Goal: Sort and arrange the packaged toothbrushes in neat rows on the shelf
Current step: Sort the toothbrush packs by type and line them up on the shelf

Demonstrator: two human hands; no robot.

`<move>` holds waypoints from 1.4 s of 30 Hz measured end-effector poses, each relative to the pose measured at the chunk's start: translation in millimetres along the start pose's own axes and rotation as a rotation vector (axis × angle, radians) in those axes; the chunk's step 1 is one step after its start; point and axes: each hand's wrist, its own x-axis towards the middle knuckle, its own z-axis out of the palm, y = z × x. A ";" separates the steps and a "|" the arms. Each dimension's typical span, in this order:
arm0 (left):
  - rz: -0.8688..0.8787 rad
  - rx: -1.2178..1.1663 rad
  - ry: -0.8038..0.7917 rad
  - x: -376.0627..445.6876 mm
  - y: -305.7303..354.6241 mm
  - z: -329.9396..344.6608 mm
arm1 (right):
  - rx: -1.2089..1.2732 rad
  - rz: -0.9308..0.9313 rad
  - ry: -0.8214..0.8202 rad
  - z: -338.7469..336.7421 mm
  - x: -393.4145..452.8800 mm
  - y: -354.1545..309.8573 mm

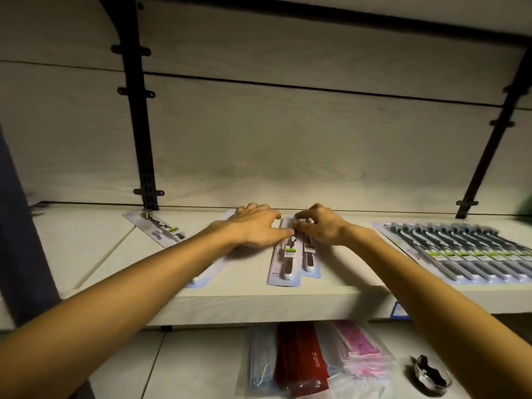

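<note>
Head view, shelf [345, 295] inventory. Centre: two packaged toothbrushes [290, 254] lying flat side by side, long axes running 12 to 6, the right pack partly tucked under the left. Right hand [322, 228], at 12 of this pair: grip clamped, fingers curled and pinching the far ends of the packs. Left hand [256, 226], at 10 of the pair: grip apart, fingers spread flat, thumb tip touching the left pack's edge, palm resting on another pack [213, 272] that lies slanted under the forearm. At 9 of the shelf: single stray pack [157, 230], angled, against the black bracket [144, 125]. At 3: neat overlapping row of packs [466, 251], all parallel. Lower shelf, at 6: bagged face masks [313, 361], blue, red and pink; small dark clear-wrapped item [430, 372] at 5, not identifiable.
</note>
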 end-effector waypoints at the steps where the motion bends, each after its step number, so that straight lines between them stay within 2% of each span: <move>1: -0.001 -0.012 -0.028 7.0 0.7 0.4 | -0.022 0.001 -0.001 -0.9 3.1 2.6; 6: 0.086 -0.035 -0.196 37.7 -2.3 4.1 | -0.044 0.044 0.000 0.2 13.0 23.3; 10: 0.108 -0.072 -0.224 55.1 -2.2 15.5 | 0.032 0.003 0.006 1.6 16.6 37.6; 17: 0.110 0.087 0.001 67.7 9.6 41.2 | 0.109 -0.013 0.071 8.5 26.9 56.5; 21: 0.113 0.050 -0.004 73.2 13.6 38.3 | 0.215 -0.031 0.097 9.6 31.4 55.7; 24: 0.100 -0.021 0.025 73.9 2.8 15.4 | 0.187 -0.036 0.060 11.1 30.3 53.7; 30: -0.153 0.024 -0.093 50.9 -50.7 -2.2 | 0.132 -0.089 0.004 12.7 32.6 49.6; 32: -0.167 -0.063 -0.044 43.8 -58.2 -0.9 | 0.162 -0.113 -0.011 12.9 32.3 45.9; 36: -0.191 -0.035 0.042 42.6 -56.4 -5.3 | 0.188 -0.089 -0.007 17.5 30.2 44.5; 42: -0.199 -0.166 0.189 61.5 -40.0 -19.7 | 0.342 -0.075 -0.048 11.3 32.8 50.9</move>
